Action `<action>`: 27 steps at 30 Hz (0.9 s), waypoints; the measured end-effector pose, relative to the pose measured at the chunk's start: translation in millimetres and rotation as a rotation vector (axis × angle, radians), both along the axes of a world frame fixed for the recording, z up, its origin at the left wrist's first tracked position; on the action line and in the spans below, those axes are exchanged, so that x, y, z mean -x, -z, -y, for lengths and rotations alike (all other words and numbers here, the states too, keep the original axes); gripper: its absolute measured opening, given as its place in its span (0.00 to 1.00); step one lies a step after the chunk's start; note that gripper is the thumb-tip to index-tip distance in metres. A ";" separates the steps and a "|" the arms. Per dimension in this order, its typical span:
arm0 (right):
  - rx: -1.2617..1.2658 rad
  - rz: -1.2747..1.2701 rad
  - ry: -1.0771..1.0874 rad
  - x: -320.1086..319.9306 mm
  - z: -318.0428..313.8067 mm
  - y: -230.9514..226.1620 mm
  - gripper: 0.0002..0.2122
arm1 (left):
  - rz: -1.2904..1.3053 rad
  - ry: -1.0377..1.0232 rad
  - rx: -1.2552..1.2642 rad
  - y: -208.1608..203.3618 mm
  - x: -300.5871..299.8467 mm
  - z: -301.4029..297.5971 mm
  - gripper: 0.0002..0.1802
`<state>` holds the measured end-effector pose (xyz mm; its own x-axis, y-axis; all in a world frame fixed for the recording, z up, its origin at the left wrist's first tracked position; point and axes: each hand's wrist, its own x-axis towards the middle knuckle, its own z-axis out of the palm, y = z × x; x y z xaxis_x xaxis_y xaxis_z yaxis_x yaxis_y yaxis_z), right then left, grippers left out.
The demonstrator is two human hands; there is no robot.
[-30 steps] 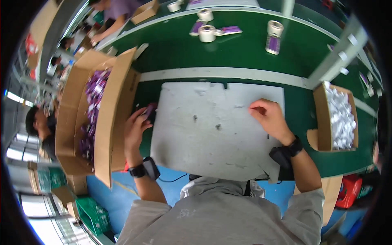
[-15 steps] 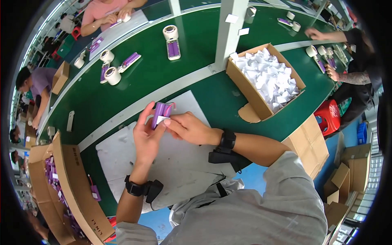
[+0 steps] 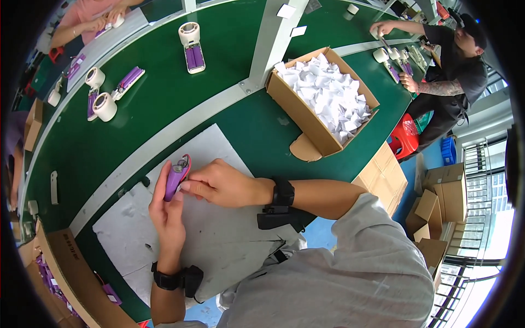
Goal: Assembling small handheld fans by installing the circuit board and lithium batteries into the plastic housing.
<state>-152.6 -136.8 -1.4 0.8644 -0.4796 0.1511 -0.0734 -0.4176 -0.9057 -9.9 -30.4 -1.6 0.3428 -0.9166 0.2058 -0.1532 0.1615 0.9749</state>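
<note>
Over the grey sheet (image 3: 208, 235), my left hand (image 3: 167, 216) is closed around a purple battery pack (image 3: 173, 183). One round cell end and a looped red wire show at the pack's upper end. My right hand (image 3: 227, 183) presses its thumb and fingertips against the pack's right side. A sliver of white shows at those fingertips; the fingers cover most of it. Ahead and to the right stands an open cardboard box (image 3: 303, 115) heaped with folded white paper pieces (image 3: 325, 93).
At lower left, a cardboard box (image 3: 71, 273) holds several purple packs, with another purple pack (image 3: 111, 294) beside it. White-and-purple devices (image 3: 194, 57) stand beyond the metal rail (image 3: 169, 142). A post (image 3: 276, 41) rises from it. A co-worker (image 3: 448, 65) handles similar devices at far right.
The pack has turned, so its round cell end faces up instead of its long side. The white piece on it is now mostly hidden. My view has swung to the right.
</note>
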 end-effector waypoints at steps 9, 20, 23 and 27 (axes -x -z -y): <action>-0.037 0.076 -0.077 0.7 -5.8 -7.7 0.11 | -0.062 0.077 -0.005 -5.7 2.1 -6.1 0.21; -0.168 -0.033 0.028 19.3 -4.4 -9.6 0.12 | 0.114 0.137 0.256 6.6 17.1 11.0 0.19; -0.182 -0.036 -0.037 12.0 -4.0 -9.9 0.12 | 0.046 0.140 0.160 6.3 13.8 2.7 0.19; -0.187 -0.036 -0.050 9.4 -3.6 -7.9 0.12 | -0.013 0.179 0.106 2.9 11.2 1.7 0.20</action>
<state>-162.0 -133.2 6.4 0.8911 -0.4527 0.0316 -0.0908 -0.2462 -0.9650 -21.1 -32.1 -4.5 0.1797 -0.9367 0.3005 -0.1001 0.2865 0.9528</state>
